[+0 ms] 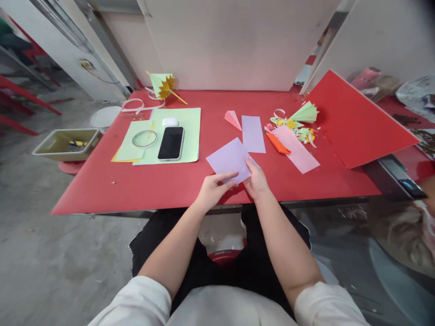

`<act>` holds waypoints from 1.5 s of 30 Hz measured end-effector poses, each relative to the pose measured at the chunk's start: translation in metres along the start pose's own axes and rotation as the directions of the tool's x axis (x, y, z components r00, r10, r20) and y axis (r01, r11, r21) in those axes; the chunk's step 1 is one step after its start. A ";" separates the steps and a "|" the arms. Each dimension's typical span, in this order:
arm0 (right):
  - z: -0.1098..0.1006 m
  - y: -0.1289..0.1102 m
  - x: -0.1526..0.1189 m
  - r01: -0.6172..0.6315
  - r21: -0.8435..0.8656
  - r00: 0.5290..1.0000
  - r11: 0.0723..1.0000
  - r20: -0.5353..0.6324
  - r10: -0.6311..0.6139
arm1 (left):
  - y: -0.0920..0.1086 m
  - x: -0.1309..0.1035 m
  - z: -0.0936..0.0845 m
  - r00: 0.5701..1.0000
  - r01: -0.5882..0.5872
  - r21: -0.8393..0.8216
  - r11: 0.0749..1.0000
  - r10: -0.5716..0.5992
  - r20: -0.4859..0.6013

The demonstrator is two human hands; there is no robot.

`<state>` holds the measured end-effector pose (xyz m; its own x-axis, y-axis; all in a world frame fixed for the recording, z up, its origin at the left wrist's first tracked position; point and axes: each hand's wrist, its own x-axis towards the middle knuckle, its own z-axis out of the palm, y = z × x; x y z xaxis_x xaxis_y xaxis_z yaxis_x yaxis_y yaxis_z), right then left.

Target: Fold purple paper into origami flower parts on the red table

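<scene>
A sheet of purple paper (228, 156) is held between both hands above the front of the red table (163, 188). My left hand (216, 188) pinches its lower left edge, thumb stretched along the top. On the right side, my right hand (255, 179) grips the same sheet, thumb on top and fingers beneath. Just beyond lies a purple paper strip (253, 134). A folded pink paper fan (233, 120) rests to its left. Right of my hands are an orange cutter (277, 143) and a pink paper strip (299, 151), partly overlapping.
Green paper sheets (192, 136) carry a phone (171, 143), a white case (170, 122) and a tape roll (144, 139). Paper scraps (306, 134) and a green fan (306, 112) lie right, near a slanted red board (360, 122). A bin (64, 151) stands left.
</scene>
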<state>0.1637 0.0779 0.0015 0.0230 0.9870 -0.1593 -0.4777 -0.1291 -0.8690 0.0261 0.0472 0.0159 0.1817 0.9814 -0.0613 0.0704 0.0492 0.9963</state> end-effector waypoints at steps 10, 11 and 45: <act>-0.011 -0.011 -0.004 0.061 -0.114 0.997 0.992 0.044 -0.056 | -0.002 0.001 -0.022 0.996 0.017 0.042 0.999 -0.013 -0.090; -0.010 -0.012 -0.006 0.063 -0.134 0.996 0.989 0.065 -0.055 | -0.002 0.000 -0.023 0.997 0.010 0.056 0.998 -0.006 -0.080; -0.024 -0.007 -0.008 0.119 -0.345 0.990 0.931 0.112 -0.085 | 0.005 -0.006 -0.056 0.998 -0.065 0.145 0.987 0.066 -0.005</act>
<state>0.1879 0.0690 -0.0023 -0.0348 0.9989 -0.0311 -0.1391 -0.0356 -0.9896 -0.0292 0.0519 0.0241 0.1812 0.9834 0.0053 0.1995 -0.0421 0.9790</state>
